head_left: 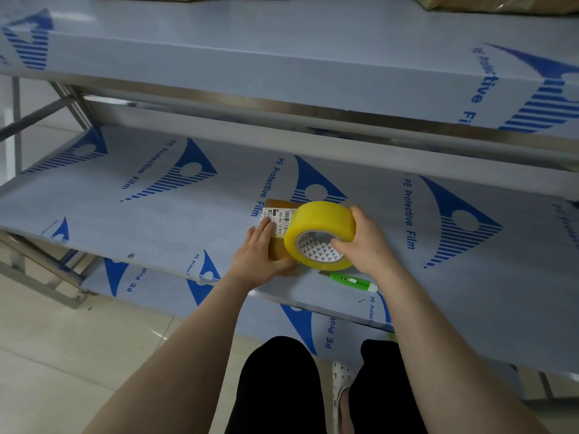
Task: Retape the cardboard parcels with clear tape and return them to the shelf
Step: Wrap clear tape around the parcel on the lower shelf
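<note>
Step in hand: taping. The parcel has not yet been returned to storage.

1. Work position. The cardboard parcel point(278, 248) lies flat on the middle shelf point(156, 214), close to its near edge. Its white shipping label point(277, 218) faces up.
2. Left hand point(260, 261). My fingers lie across the label and my thumb curls against the parcel's near edge. The parcel is clamped between them and held down on the shelf.
3. Right hand point(363, 242). I grip the roll of yellowish clear tape point(319, 227), thumb inside the core and fingers wrapped over the outer winding. The roll sits tilted over the right part of the parcel and hides that side.
4. I cannot tell whether a strip is already stuck to the cardboard. The free end of the tape is not visible.
5. A green utility knife point(354, 280) lies on the shelf just near of the roll, close to my right wrist and touched by neither hand.

Next move, as I judge it: draw the roll across the parcel while the left hand keeps it from sliding. Press the strip flat and then take up the knife to cut it. The cut calls for a free hand, so one grip must be released first.

More brown parcels point(488, 1) show at the far edge of the upper shelf point(282, 57).
</note>
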